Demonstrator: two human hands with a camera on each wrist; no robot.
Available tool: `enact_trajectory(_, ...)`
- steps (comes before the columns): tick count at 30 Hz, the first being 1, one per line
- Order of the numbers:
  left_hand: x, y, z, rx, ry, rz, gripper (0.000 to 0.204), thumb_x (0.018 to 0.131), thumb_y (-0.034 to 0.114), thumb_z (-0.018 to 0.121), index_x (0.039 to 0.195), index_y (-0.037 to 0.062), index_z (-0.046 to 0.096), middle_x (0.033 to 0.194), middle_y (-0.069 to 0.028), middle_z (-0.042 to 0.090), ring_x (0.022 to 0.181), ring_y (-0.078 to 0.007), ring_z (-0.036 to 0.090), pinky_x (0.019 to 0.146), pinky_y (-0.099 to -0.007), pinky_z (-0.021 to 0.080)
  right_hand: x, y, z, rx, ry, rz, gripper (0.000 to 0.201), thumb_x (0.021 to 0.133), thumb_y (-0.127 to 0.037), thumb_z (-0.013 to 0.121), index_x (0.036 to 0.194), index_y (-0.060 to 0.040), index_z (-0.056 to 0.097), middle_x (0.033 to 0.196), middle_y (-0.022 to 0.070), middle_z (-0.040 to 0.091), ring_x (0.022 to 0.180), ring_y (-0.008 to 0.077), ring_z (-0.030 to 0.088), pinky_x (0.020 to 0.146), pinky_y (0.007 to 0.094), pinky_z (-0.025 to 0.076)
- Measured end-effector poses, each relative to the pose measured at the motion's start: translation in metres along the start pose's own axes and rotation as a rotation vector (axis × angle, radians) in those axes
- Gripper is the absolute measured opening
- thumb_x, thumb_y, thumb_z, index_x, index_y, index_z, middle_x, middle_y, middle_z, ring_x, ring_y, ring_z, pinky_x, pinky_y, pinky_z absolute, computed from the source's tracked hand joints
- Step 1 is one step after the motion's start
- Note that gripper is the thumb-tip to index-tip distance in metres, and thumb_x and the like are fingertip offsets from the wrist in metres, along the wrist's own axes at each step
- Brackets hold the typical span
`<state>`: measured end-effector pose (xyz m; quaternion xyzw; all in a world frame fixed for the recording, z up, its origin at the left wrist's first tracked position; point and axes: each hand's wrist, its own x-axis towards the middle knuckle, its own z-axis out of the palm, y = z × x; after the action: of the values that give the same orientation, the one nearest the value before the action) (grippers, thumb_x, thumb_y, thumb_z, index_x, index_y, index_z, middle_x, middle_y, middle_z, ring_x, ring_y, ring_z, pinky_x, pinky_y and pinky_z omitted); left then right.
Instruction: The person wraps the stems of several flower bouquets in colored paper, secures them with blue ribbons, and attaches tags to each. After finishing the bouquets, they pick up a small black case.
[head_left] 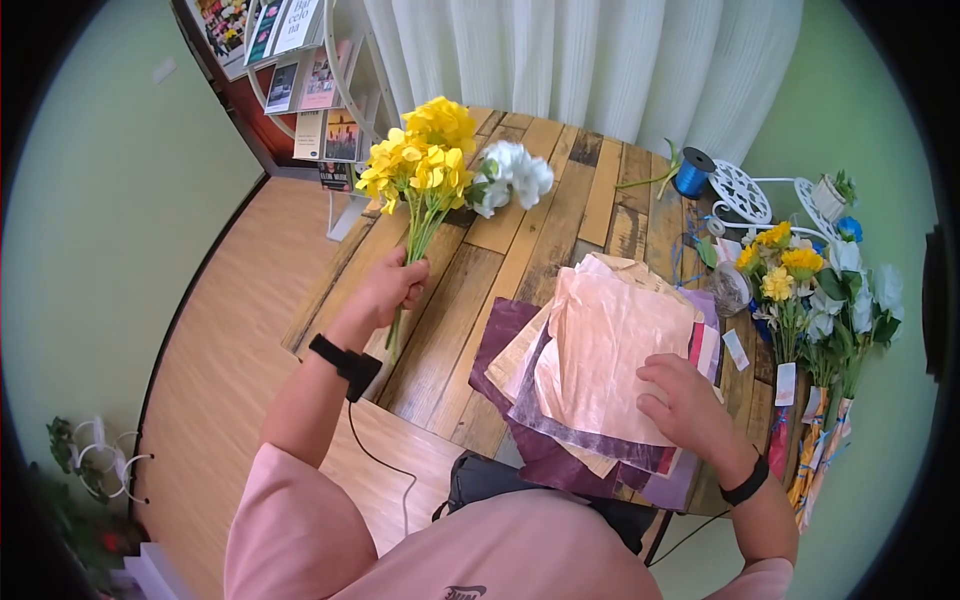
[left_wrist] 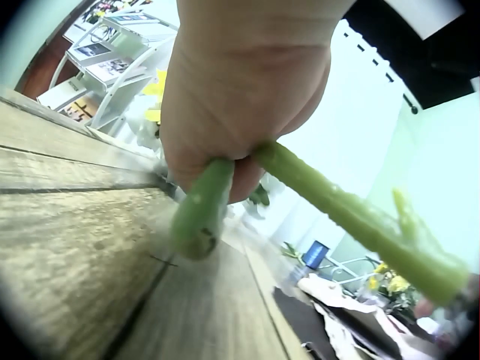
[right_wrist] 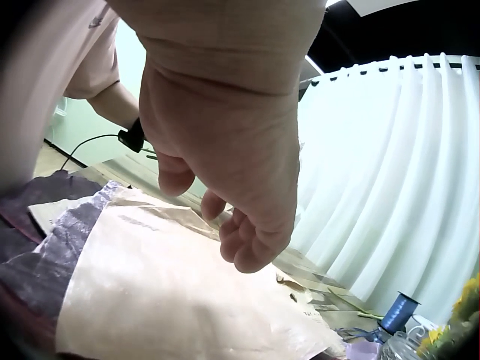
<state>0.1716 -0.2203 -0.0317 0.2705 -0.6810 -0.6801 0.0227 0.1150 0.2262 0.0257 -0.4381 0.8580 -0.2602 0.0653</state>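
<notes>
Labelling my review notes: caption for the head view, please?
Left hand grips yellow flowers by their stems; right hand is over stacked wrapping sheets on a plank table.

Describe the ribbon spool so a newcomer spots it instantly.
Find the wood-plank table, then its far right corner, near the white curtain. The spool sits there between a cut green stem and a white lattice metal piece. Unlike both, it is a compact cylinder wound in glossy blue, with a dark round end.
</notes>
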Motion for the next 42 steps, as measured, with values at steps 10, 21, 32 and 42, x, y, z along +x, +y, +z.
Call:
enact_trajectory(10, -0.058, 0.036, 0.123, -0.608, -0.405, 0.036, 0.025, 0.102, 0.033, 0.048, 0.113, 0.0105, 0.052, 0.073, 0.0017, 0.053, 0.052, -0.0081, 0.043, 0.046, -0.0238, 0.035, 0.047, -0.020, -0.004, 0.198, -0.051, -0.012, 0.033, 0.087, -0.021, 0.065, 0.110, 0.0021, 0.062, 0.105, 0.0183, 0.062, 0.094, 0.0318, 0.062, 0.084, 0.0384, 0.050)
enact_trajectory(21, -0.065, 0.002, 0.219, -0.521, -0.634, -0.001, 0.032, 0.103, 0.033, 0.046, 0.123, 0.0081, 0.050, 0.106, -0.0054, 0.063, 0.088, -0.0146, 0.063, 0.076, -0.0281, 0.054, 0.095, 0.007, 0.013, 0.980, 0.211, 0.298, 0.016, 0.096, -0.014, 0.053, 0.104, -0.0017, 0.058, 0.091, 0.0038, 0.062, 0.079, 0.0099, 0.058, 0.069, 0.0267, 0.049)
enact_trajectory(32, -0.042, 0.014, 0.218, -0.169, -0.476, 0.120, 0.030, 0.103, 0.034, 0.046, 0.122, 0.0107, 0.051, 0.088, 0.0008, 0.058, 0.071, -0.0061, 0.056, 0.062, -0.0239, 0.047, 0.091, 0.031, 0.004, 0.917, 0.244, 0.388, 0.013, 0.095, -0.018, 0.055, 0.101, -0.0070, 0.057, 0.080, -0.0034, 0.058, 0.062, 0.0041, 0.051, 0.053, 0.0182, 0.041)
enact_trajectory(42, -0.034, 0.000, 0.258, 0.141, -0.394, 0.483, 0.046, 0.083, 0.011, 0.051, 0.125, -0.0043, 0.042, 0.108, -0.0239, 0.059, 0.102, -0.0345, 0.060, 0.088, -0.0391, 0.046, 0.101, 0.036, 0.015, 0.816, 0.113, 0.326, 0.019, 0.094, -0.021, 0.058, 0.094, -0.0021, 0.057, 0.085, 0.0008, 0.058, 0.074, 0.0075, 0.054, 0.063, 0.0249, 0.044)
